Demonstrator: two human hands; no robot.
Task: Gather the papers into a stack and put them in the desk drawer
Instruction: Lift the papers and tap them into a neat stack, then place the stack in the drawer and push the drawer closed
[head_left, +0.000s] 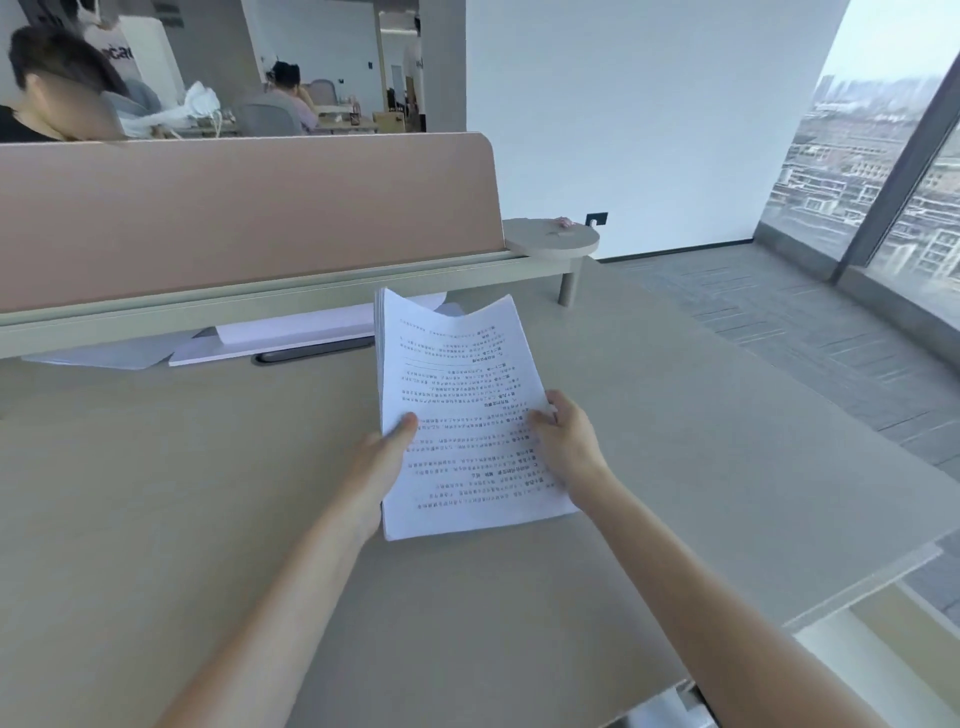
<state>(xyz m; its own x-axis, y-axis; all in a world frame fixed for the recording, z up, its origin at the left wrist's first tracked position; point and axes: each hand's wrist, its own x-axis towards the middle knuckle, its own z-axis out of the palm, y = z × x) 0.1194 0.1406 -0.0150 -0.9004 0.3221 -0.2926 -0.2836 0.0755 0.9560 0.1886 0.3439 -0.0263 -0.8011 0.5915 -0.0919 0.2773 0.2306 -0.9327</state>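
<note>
A stack of white printed papers (457, 374) is held above the grey desk (156, 493), tilted up with its far edge curling. My left hand (382, 460) grips the stack's left edge, thumb on top. My right hand (566, 441) grips the right edge, thumb on the printed face. More white sheets (291, 332) lie flat at the back of the desk under the divider's rail. No drawer is in view.
A pink desk divider (234, 208) runs along the back with a round side shelf (553, 239) at its right end. The desk's right edge drops to grey carpet (779, 322) and a large window (883, 182). People sit behind the divider.
</note>
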